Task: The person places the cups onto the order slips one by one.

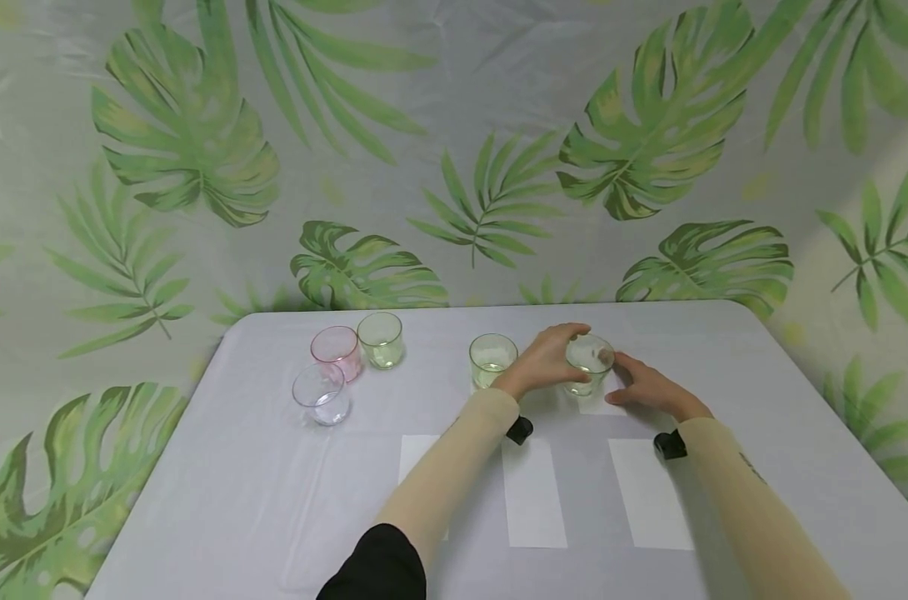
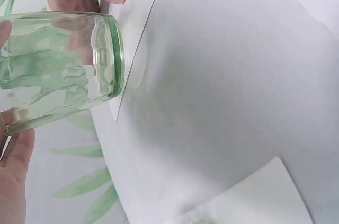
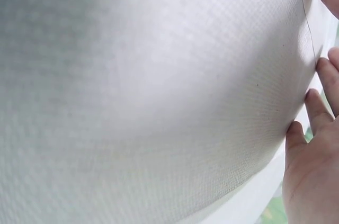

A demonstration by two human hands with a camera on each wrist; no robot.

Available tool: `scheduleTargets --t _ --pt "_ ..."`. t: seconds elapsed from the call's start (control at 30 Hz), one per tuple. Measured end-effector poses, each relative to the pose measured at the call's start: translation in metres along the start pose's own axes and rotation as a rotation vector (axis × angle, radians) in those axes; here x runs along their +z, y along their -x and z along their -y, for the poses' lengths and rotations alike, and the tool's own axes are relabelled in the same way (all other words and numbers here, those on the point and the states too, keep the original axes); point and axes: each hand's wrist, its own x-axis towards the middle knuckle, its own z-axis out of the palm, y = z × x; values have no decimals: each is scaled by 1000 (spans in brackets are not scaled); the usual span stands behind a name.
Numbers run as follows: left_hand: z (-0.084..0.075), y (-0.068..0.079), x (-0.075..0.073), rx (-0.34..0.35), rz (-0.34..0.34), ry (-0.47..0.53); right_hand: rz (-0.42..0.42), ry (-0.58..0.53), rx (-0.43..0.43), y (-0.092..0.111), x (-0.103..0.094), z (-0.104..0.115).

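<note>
My left hand [image 1: 547, 360] grips a clear green-tinted glass [image 1: 591, 357] by its upper part. In the left wrist view the glass [image 2: 63, 68] appears tipped on its side by the camera angle, with thumb and fingertips [image 2: 18, 152] around its rim end. Under the glass lies a white paper rectangle [image 1: 602, 405]. My right hand [image 1: 652, 390] is just right of the glass, its thumb on the paper. In the right wrist view its fingers [image 3: 318, 107] are spread and touch the surface. Left of my left hand stands another green-tinted glass [image 1: 491, 358].
At the table's back left stand a pink glass [image 1: 337, 352], a green-tinted glass [image 1: 381, 340] and a clear glass [image 1: 321, 393]. Three white paper rectangles lie in a front row, including the middle one [image 1: 534, 500] and right one [image 1: 652, 500]. A leaf-patterned cloth [image 1: 469, 167] hangs behind.
</note>
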Motion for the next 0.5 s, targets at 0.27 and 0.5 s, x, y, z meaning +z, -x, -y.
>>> scheduleTargets --t 0.27,0.5 --pt "-1 -12 18 -13 -39 10 10 -34 -1 -1 0 -4" --pt "-3 -16 27 -34 -74 1 12 -62 -31 -2 0 -7"
